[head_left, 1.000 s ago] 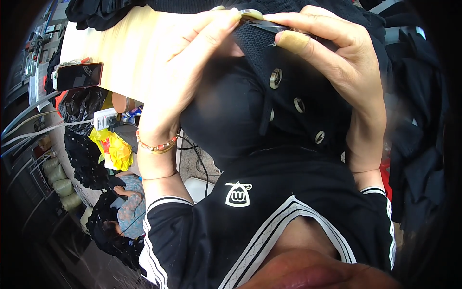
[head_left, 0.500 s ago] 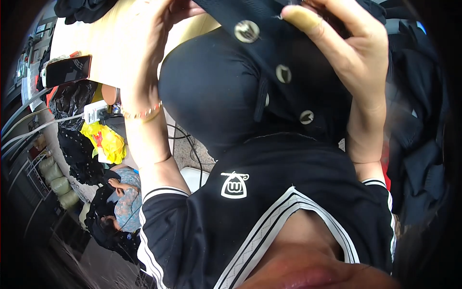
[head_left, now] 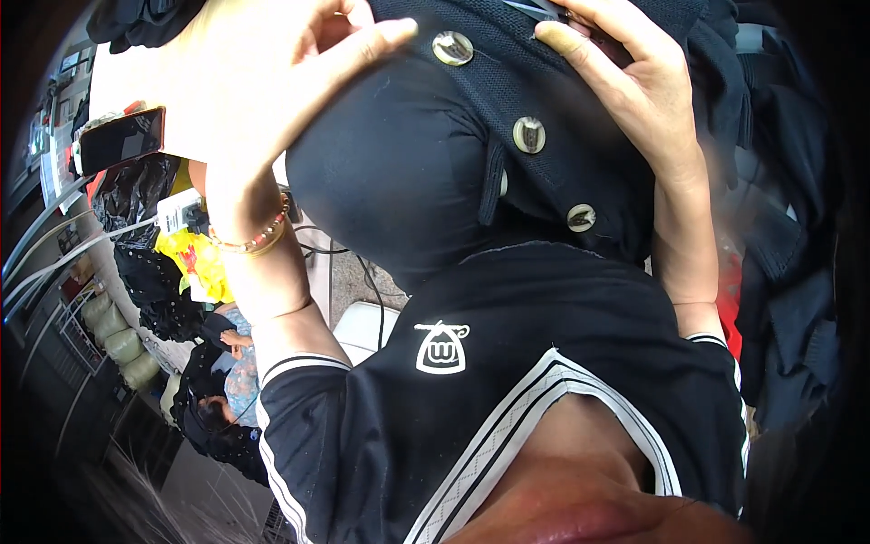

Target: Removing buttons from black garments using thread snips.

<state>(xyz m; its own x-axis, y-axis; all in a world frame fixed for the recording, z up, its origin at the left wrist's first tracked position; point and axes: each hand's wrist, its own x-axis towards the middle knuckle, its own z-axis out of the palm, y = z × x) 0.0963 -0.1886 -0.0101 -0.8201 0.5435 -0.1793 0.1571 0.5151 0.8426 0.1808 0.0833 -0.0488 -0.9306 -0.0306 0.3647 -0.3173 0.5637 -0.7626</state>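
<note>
A dark navy knitted cardigan lies over my lap, its button band [head_left: 494, 86] running diagonally with several large marbled buttons [head_left: 529, 135]. My left hand [head_left: 340, 41] is beside the cardigan's upper left edge, thumb stretched out and fingers loosely curled; nothing shows in it. At the top of the view, my right hand [head_left: 625, 77] is closed around thread snips [head_left: 542, 11], whose metal blades lie over the knit. Part of the snips is hidden by the fingers and cut off by the picture's edge. The right thumb has a yellowish tip.
A pale table [head_left: 217, 72] on the left holds a phone [head_left: 122, 140] and bunched black cloth [head_left: 145, 20]. Below are a white plug adapter [head_left: 178, 213], cables and a yellow bag [head_left: 195, 258]. Another person [head_left: 240, 372] is at lower left. Dark garments [head_left: 797, 299] are piled at right.
My left hand has come off the cardigan's edge, its thumb now extended. The button band lies lower and flatter, and my right hand has shifted slightly left with the snips.
</note>
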